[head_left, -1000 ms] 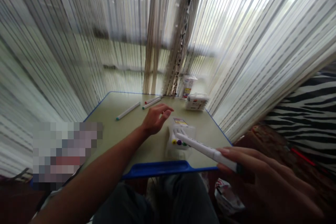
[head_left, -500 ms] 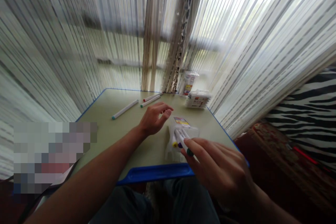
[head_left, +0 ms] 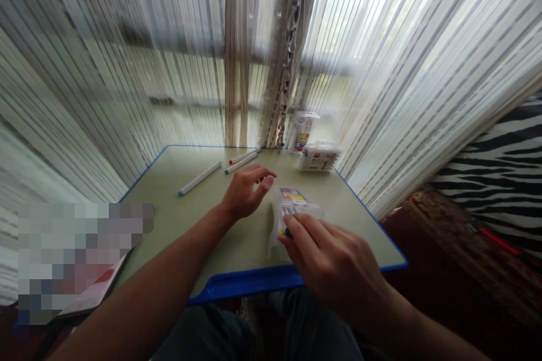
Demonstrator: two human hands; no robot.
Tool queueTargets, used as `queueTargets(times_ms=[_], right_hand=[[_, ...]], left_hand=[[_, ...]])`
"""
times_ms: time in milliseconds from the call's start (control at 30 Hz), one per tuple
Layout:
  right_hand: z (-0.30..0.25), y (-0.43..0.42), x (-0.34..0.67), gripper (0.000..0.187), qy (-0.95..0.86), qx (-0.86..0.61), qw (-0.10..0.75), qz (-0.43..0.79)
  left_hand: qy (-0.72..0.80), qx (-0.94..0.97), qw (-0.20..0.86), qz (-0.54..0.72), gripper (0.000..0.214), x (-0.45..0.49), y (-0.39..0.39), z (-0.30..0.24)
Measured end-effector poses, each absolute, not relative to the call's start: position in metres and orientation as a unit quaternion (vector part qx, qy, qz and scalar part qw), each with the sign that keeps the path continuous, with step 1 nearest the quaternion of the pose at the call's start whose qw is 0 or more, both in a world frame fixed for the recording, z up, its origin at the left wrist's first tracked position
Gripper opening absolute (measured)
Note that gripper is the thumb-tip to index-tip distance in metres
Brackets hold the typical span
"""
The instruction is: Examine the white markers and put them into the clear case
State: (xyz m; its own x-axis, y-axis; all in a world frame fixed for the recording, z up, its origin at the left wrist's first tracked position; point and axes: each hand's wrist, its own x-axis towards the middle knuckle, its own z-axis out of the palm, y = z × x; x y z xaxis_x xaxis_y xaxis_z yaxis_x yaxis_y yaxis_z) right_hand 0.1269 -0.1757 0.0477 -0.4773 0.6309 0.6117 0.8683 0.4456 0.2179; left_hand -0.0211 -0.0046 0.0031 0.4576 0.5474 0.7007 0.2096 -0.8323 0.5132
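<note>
My right hand [head_left: 334,251] pinches a white marker with a dark green cap [head_left: 288,233] over the near end of a clear plastic case [head_left: 275,220]. Several white markers lie inside the case, and a bit of yellow cap shows by my fingers. A colourful label [head_left: 292,196] is on the far part of the case. Just left of the case, my left hand [head_left: 247,190] hovers with its fingers lightly bent, thumb apart, holding nothing. My right fingers hide much of the case's near end.
A teal-capped marker [head_left: 200,179] lies on the left of the blue-edged table [head_left: 169,225]. Beyond my left hand lie a red-capped marker [head_left: 243,156] and a green-capped marker [head_left: 241,163]. A filled marker case [head_left: 319,158] and an upright clear case [head_left: 302,132] stand at the back right, near curtains.
My right hand has moved forward and slightly left, pushing the green-capped marker farther into the case. My left hand has hardly moved. The view has shifted slightly.
</note>
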Motion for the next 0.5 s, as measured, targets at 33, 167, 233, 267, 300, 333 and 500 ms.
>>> queueTargets(times_ms=[33, 167, 233, 267, 300, 333, 500], right_hand=[[0.0467, -0.1752, 0.1268, 0.023, -0.818, -0.461, 0.224, -0.261], [0.0441, -0.1734, 0.1258, 0.024, -0.813, -0.474, 0.214, -0.263], [0.0438, -0.1731, 0.1259, 0.024, -0.811, -0.478, 0.213, -0.262], [0.0440, -0.1731, 0.1261, 0.025, -0.810, -0.479, 0.216, -0.261], [0.0444, -0.1732, 0.1266, 0.025, -0.809, -0.479, 0.221, -0.259], [0.0449, -0.1735, 0.1271, 0.026, -0.809, -0.477, 0.226, -0.256], [0.0476, -0.1770, 0.1315, 0.026, -0.811, -0.474, 0.253, -0.232]], left_hand=[[0.226, 0.834, 0.180, 0.469, 0.037, -0.0211, -0.0045, 0.0031], [0.222, 0.836, 0.179, 0.469, 0.036, -0.0214, -0.0044, 0.0031], [0.221, 0.837, 0.180, 0.468, 0.037, -0.0215, -0.0044, 0.0030], [0.221, 0.837, 0.180, 0.467, 0.037, -0.0215, -0.0044, 0.0029], [0.222, 0.837, 0.180, 0.467, 0.037, -0.0216, -0.0044, 0.0028], [0.222, 0.837, 0.180, 0.466, 0.037, -0.0215, -0.0043, 0.0027], [0.222, 0.839, 0.181, 0.463, 0.037, -0.0213, -0.0035, 0.0020]])
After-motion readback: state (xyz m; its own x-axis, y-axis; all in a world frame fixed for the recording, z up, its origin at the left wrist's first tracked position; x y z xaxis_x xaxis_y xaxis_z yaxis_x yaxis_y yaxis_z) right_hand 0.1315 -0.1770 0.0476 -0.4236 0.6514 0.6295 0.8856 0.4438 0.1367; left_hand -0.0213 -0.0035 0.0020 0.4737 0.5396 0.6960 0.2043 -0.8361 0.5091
